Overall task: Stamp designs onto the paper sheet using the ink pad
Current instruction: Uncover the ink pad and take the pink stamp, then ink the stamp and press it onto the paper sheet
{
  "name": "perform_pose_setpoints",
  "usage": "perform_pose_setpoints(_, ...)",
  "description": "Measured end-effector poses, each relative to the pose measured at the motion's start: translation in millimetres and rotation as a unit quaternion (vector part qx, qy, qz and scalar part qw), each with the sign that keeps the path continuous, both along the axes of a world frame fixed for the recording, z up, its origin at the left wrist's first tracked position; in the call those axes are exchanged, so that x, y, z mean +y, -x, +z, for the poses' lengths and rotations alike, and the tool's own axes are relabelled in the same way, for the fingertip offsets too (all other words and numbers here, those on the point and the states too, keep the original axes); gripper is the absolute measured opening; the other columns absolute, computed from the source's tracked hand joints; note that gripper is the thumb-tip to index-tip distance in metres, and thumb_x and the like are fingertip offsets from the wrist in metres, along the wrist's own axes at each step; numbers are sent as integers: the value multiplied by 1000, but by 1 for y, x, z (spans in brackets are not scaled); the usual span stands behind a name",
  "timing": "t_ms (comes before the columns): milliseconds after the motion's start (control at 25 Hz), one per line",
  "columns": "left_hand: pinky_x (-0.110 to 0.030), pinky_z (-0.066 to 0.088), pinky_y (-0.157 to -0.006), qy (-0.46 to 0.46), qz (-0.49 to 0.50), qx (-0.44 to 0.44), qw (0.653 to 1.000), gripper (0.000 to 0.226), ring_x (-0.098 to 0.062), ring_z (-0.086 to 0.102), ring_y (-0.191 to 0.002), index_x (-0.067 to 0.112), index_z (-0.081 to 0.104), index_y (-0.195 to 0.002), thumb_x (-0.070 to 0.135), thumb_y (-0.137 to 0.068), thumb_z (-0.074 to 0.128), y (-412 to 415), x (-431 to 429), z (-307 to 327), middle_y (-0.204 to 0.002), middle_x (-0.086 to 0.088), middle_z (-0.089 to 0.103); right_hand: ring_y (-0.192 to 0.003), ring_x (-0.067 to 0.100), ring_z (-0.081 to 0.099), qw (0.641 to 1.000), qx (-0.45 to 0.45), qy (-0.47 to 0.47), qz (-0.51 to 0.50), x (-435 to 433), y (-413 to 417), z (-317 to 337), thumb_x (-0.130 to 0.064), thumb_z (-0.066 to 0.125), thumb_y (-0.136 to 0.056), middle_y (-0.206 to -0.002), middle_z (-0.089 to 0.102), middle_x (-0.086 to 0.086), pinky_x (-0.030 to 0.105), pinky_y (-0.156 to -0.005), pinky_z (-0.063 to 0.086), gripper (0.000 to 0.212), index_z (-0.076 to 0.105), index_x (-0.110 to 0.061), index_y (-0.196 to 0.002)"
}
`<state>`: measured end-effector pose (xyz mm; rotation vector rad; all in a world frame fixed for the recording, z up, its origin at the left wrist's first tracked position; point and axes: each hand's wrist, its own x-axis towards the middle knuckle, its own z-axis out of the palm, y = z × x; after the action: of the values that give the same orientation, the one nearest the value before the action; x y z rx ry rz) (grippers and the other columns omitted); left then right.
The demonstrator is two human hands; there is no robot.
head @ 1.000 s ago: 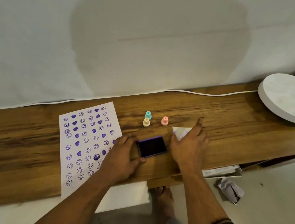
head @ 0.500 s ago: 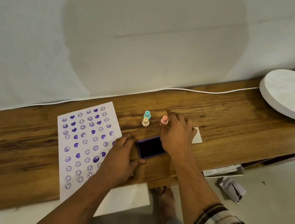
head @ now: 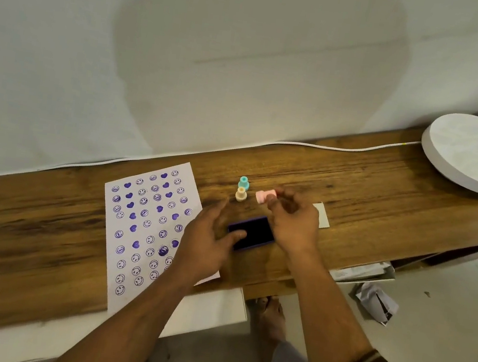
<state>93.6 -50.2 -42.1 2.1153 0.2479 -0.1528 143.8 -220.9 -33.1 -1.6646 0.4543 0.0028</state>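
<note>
- We take the ink pad (head: pixel 252 233) as our landmark: a dark rectangle with a purple rim, lying open on the wooden desk (head: pixel 353 190) near its front edge.
- Our right hand (head: pixel 293 219) is just right of the ink pad and a little behind it, its grip closed on the pink stamp (head: pixel 263 197), which lies tilted on its side between thumb and fingertips, raised off the desk.
- Our left hand (head: pixel 207 241) is just left of the ink pad, grip open and holding nothing; the thumb reaches over the pad's left end, but motion blur keeps us from telling whether it touches.
- Behind the ink pad two more stamps stand upright, close together: a teal stamp (head: pixel 243 183) further back and a cream stamp (head: pixel 240 195) in front of it. The pink stamp is just right of them.
- Left of the ink pad lies the paper sheet (head: pixel 145 229), flat on the desk, covered in rows of purple smiley faces and hearts; our left wrist covers its right lower edge.
- Right of the ink pad, partly hidden behind our right hand, lies a small white card (head: pixel 321 218).
- Far right of the ink pad, a round white disc (head: pixel 475 152) sits at the desk's end, with a white cable (head: pixel 328 146) running along the back edge.
</note>
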Motion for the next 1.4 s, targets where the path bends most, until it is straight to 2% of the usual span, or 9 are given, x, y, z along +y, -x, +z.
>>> perform_pose_setpoints(120,-40,52,-110,125,10,-21,992,68,-5,62,-129,34,52,-148,18,-87,79,-4,-11,15,-140,10,67,-103,16,73,990,51,-131,-24,5,29,4,-16,74,-95,-111,77,-1,29,-82,63,22,74,-19,-117)
perform_pose_setpoints(360,-38,56,-104,92,27,-47,994,44,-6,67,-121,33,70,-130,22,-88,79,3,-16,27,-130,11,73,-105,18,74,990,56,-124,23,10,45,6,-15,73,-95,-109,79,0,40,-93,62,20,76,-20,-113)
perform_pose_setpoints(560,-7,52,-81,67,46,-44,996,32,11,69,-97,30,77,-117,18,-88,78,5,-6,21,-108,15,77,-105,13,72,989,55,-123,56,18,45,6,-16,73,-95,-110,78,-4,36,-90,63,19,76,-27,-110)
perform_pose_setpoints(640,-3,50,-74,79,70,-31,994,28,18,67,-88,28,77,-116,19,-89,78,6,-4,17,-98,19,75,-105,12,72,990,45,-113,66,23,45,3,-17,73,-95,-110,78,-6,35,-89,63,19,76,-28,-110)
perform_pose_setpoints(800,-24,59,-89,139,128,-10,982,23,3,72,-94,26,78,-116,24,-93,73,12,2,8,-102,13,79,-108,7,71,992,15,-94,88,34,46,0,-18,74,-93,-113,77,-11,29,-88,62,24,76,-28,-115)
perform_pose_setpoints(960,-38,60,-91,129,194,-20,972,23,-5,72,-97,26,76,-116,31,-94,72,35,38,-2,-108,9,77,-104,0,64,993,-25,71,91,22,44,2,-23,74,-95,-118,72,-13,19,-83,55,26,74,-29,-121)
perform_pose_setpoints(1080,-46,59,-94,141,254,-30,957,23,-9,69,-99,21,75,-116,24,-93,73,57,78,-12,-111,3,74,-113,12,61,958,-59,249,128,6,44,2,-29,71,-97,-122,71,-8,33,-91,57,26,73,-29,-123)
perform_pose_setpoints(1240,-38,56,-88,193,322,-59,925,25,-20,68,-94,18,72,-120,16,-96,70,57,121,-21,-108,-7,74,-116,20,60,911,-61,363,185,11,43,-1,-29,68,-99,-123,71,-1,42,-94,57,28,71,-28,-127)
perform_pose_setpoints(1400,-32,55,-90,185,326,-73,924,25,-5,69,-92,22,73,-121,21,-97,69,51,135,-29,-109,2,74,-120,21,59,880,-61,420,212,21,39,-6,-31,66,-100,-125,71,-1,44,-96,57,30,69,-27,-129)
